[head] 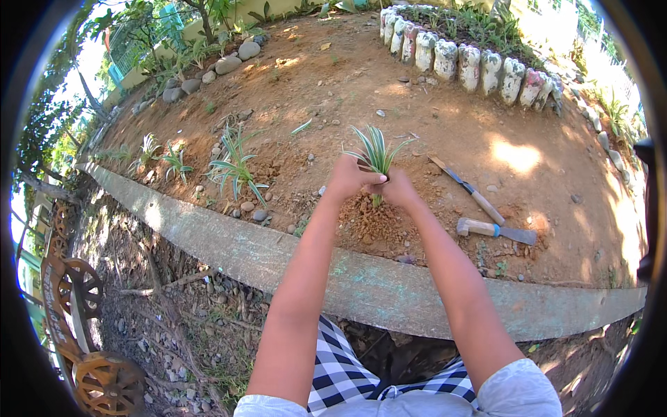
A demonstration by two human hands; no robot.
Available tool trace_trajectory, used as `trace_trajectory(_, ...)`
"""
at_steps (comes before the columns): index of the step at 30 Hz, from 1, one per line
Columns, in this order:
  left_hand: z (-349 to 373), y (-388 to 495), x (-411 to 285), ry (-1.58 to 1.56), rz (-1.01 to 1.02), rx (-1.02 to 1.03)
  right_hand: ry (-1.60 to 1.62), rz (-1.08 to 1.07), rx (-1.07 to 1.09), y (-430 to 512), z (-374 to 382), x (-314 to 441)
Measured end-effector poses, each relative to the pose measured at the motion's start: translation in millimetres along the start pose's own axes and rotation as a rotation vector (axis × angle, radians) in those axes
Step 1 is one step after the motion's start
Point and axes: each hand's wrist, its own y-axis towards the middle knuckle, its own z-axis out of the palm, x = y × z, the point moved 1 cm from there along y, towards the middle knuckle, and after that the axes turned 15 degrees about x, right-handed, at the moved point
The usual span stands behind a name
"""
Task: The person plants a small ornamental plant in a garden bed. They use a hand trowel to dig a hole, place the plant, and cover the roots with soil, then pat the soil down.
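Both hands meet around a small spider plant with white-edged green leaves, held upright over a mound of loose brown soil. My left hand grips the leaves' base, its thumb across the front. My right hand closes on the base from the other side; its fingertips are partly hidden. Right of the hands lie a narrow blade with a wooden handle and a short wide-bladed tool with a light wooden handle and blue band. More spider plants stand in the soil at the left.
A concrete curb curves between my body and the soil bed. Pebbles lie near its inner edge. A ring of white-painted upright edging posts stands at the back right, larger stones at the back left. Wooden wheels stand at the lower left.
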Motion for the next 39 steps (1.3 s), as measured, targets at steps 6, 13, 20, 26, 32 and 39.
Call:
trace_trajectory(6, -28.5, -15.5, 80.3, 0.636, -0.125, -0.077, 0.023, 0.073, -0.02, -14.7, -0.1, 28.1)
trace_trajectory(13, 1.2, 3.9, 104.5, 0.958, 0.139, -0.125, -0.15, 0.002, -0.122, -12.1, 3.0, 0.3)
trace_trajectory(20, 19.4, -14.7, 80.3, 0.705, -0.227, 0.076, -0.214, 0.025, -0.114, -21.6, -2.0, 2.1)
trace_trajectory(26, 20.8, -24.5, 50.8, 0.759, -0.361, 0.218, -0.219, 0.029, -0.08, -25.9, -6.0, 17.3)
trace_trajectory(32, 40.7, -16.3, 76.0, 0.951, -0.414, -0.032, -0.241, -0.015, -0.039, -18.8, -0.5, 28.7)
trace_trajectory(39, 49.1, -1.3, 78.4, 0.975, -0.503, -0.075, -0.202, -0.02, -0.015, -15.5, -9.9, 22.2)
